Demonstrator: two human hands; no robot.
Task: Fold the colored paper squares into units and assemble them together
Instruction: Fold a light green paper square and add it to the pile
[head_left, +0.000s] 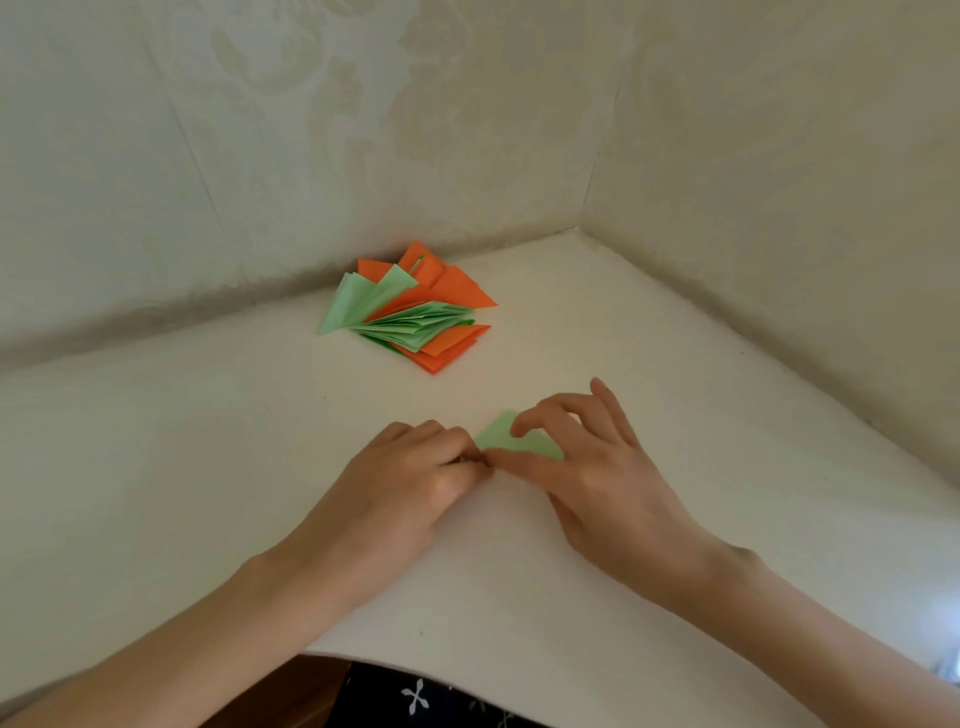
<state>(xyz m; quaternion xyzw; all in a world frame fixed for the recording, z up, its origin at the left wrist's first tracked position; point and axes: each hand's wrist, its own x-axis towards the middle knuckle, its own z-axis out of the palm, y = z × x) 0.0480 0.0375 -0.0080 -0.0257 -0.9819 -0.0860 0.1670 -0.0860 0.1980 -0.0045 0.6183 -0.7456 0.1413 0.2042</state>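
A small light green paper piece (500, 435) lies on the white table (208, 441) between my hands. My left hand (410, 478) has its fingers curled and pinches the paper's near left corner. My right hand (587, 457) is over the paper, its index fingertip pressing down on the top and its thumb along the near edge; the hand hides the paper's right part. Farther back sits a pile of folded orange and green paper units (415, 312), fanned out, apart from both hands.
The table stands in a corner with patterned pale walls (467, 130) behind and to the right. The table's near edge (415, 670) is close to my body, where dark patterned clothing (415, 696) shows.
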